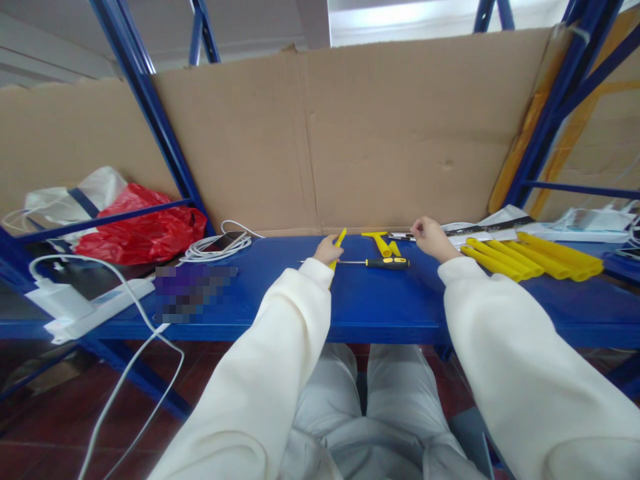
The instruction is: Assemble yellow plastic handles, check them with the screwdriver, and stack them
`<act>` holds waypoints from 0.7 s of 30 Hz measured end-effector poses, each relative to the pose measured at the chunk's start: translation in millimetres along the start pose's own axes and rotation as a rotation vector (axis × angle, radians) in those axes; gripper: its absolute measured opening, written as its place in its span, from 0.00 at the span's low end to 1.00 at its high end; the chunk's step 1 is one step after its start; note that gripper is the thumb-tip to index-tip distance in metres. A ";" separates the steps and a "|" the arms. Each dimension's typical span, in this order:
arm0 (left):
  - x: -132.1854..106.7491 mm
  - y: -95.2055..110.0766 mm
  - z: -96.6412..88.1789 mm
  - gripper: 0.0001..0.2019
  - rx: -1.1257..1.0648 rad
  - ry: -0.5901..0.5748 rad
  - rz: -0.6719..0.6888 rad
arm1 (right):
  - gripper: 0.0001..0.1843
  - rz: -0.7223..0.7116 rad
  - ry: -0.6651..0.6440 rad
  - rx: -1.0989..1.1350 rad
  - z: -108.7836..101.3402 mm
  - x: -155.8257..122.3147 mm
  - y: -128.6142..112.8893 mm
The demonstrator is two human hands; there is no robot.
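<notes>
My left hand (pixel 327 251) is closed round a thin yellow strip (pixel 340 239) that points up and away from it. A screwdriver (pixel 386 263) with a black and yellow handle lies on the blue shelf (pixel 380 300) between my hands. Just behind it lies a yellow T-shaped piece (pixel 382 241). My right hand (pixel 433 239) rests at the back of the shelf with fingers curled in a pinch on a dark flat strip (pixel 403 235); what exactly it pinches is too small to tell. A row of long yellow pieces (pixel 530 259) lies to its right.
A cardboard sheet (pixel 350 140) backs the shelf. Coiled white cable and a phone (pixel 223 244) lie at the left, with a red bag (pixel 145 223) and a white power strip (pixel 95 307) further left. White packets (pixel 590 223) lie at the right. Blue rack posts (pixel 150 107) stand at both sides.
</notes>
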State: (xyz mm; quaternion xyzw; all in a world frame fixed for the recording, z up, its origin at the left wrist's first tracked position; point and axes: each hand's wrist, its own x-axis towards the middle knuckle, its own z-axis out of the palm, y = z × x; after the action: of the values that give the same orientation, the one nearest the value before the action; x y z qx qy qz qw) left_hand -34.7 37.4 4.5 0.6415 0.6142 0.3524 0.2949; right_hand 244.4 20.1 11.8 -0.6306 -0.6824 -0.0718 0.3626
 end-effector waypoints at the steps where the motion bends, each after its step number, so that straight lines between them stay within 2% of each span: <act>1: -1.3 0.9 0.0 0.32 0.006 -0.006 0.012 | 0.06 -0.008 0.025 0.038 0.0 -0.1 -1.4; 4: -6.9 4.6 0.3 0.31 0.053 -0.007 0.103 | 0.05 -0.003 0.053 0.170 1.9 -1.5 -8.2; 8: -19.0 12.2 5.3 0.27 0.180 0.027 0.353 | 0.06 0.008 0.036 0.342 10.3 -4.1 -22.3; 11: -29.7 18.7 12.9 0.25 0.290 0.000 0.464 | 0.06 0.000 -0.006 0.434 18.1 -6.6 -35.3; 16: -43.5 25.5 23.3 0.27 0.414 -0.074 0.575 | 0.06 -0.041 -0.088 0.474 28.2 -12.5 -52.3; 21: -49.6 26.8 26.1 0.29 0.559 -0.074 0.613 | 0.07 -0.116 -0.139 0.480 39.0 -14.0 -52.4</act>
State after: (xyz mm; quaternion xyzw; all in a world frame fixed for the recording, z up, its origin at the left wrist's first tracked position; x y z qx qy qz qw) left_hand 2.3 -12.5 6.7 0.8623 0.4560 0.2200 0.0127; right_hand 179.9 20.2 -6.0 -0.4899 -0.7380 0.1151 0.4495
